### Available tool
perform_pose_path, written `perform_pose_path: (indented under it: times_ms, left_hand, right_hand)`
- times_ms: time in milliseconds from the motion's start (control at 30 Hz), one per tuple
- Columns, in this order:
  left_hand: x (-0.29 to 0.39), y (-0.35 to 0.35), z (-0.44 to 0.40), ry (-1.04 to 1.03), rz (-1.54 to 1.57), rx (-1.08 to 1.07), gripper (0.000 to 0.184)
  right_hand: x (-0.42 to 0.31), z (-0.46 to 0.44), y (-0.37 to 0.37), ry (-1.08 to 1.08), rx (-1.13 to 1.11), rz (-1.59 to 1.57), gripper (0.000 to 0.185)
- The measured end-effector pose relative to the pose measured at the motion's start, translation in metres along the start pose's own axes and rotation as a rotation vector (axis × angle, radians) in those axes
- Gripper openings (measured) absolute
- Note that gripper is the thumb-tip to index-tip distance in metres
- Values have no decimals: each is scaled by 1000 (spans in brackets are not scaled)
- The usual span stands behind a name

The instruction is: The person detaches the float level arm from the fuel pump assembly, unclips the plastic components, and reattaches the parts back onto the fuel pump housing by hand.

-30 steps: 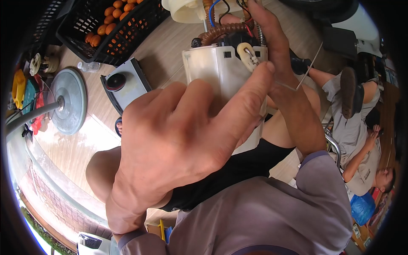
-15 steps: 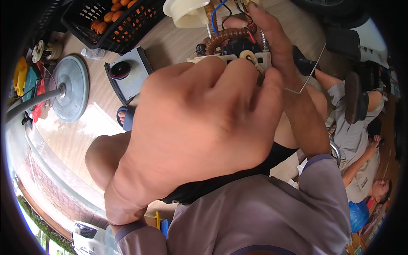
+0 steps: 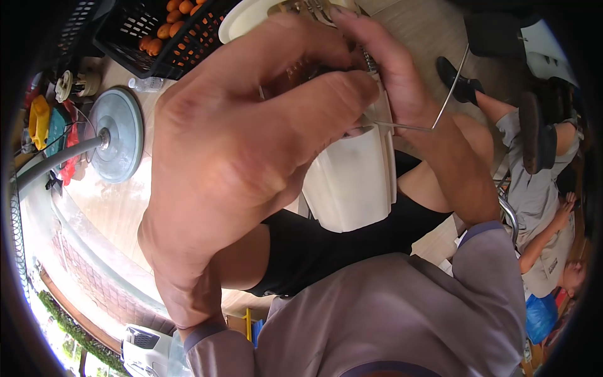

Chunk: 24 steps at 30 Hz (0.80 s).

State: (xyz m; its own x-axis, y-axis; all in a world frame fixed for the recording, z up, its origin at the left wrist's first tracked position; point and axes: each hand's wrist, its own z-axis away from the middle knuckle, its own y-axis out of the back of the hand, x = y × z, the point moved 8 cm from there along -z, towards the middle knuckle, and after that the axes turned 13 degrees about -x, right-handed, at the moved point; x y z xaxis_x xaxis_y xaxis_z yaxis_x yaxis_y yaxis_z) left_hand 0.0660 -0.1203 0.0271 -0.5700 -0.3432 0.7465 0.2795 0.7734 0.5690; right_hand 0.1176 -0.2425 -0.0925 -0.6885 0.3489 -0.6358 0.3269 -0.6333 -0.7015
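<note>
A white plastic fuel pump module (image 3: 352, 182) is between my hands, its housing pointing down toward my lap. Its pale round flange (image 3: 242, 22) shows at the top edge. From its side sticks a thin bent metal float rod (image 3: 433, 127). My left hand (image 3: 226, 144) is closed over the upper middle of the module, fingers curled and thumb pressed near the rod's inner end. Its fingertips are largely hidden. Behind it, my right hand (image 3: 402, 81) wraps the module's right side, with the thumb reaching up toward the flange. Most of the hoses and wires are covered by my hands.
A black plastic crate (image 3: 160, 66) with several orange round items stands at upper left, beside a clear bottle (image 3: 146, 83). A round grey base (image 3: 119, 138) with a pole is at left. Another person (image 3: 534, 213) sits at right.
The module has tilted, bringing its white housing into view below my hands. My left hand has moved up and left over the hoses and wires. The camera view has shifted slightly.
</note>
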Motion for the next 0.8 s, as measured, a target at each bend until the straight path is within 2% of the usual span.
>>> perform_pose_path:
  times_ms: [67, 133, 200, 267, 367, 433, 500, 567, 633, 733, 800]
  left_hand:
    - [-4, -2, 3, 26, 9, -67, 28]
    - [-5, -4, 4, 27, -14, -93, 30]
    - [-4, -5, 4, -4, -68, -102, 32]
    - [-4, -6, 6, -12, -93, -110, 34]
    - [-2, -7, 8, -8, -91, -110, 35]
    - [4, -7, 6, -31, -103, -104, 37]
    - [10, -8, 5, 7, -90, -141, 39]
    - [8, -13, 10, 48, -66, -141, 42]
    - [3, -16, 16, 84, -78, -138, 44]
    - [-1, -19, 22, 62, -150, -137, 43]
    - [-3, -18, 24, 70, -119, -148, 42]
  right_hand:
    - [-2, 13, 8, 34, 269, 163, 46]
    - [-1, 7, -16, -1, 28, 97, 42]
    - [4, 5, -24, -43, -104, 65, 45]
    - [13, 3, -15, -95, -126, 67, 54]
    - [18, 5, -16, -134, -54, 70, 56]
    - [22, 6, -22, -167, -130, 42, 48]
    - [25, 6, -22, -181, -115, 65, 46]
    - [22, 6, -16, -145, -124, 248, 47]
    - [24, 6, -14, -163, -124, 252, 46]
    - [42, 5, -20, -276, -103, -11, 44]
    - [49, 1, -20, -292, -61, -44, 43]
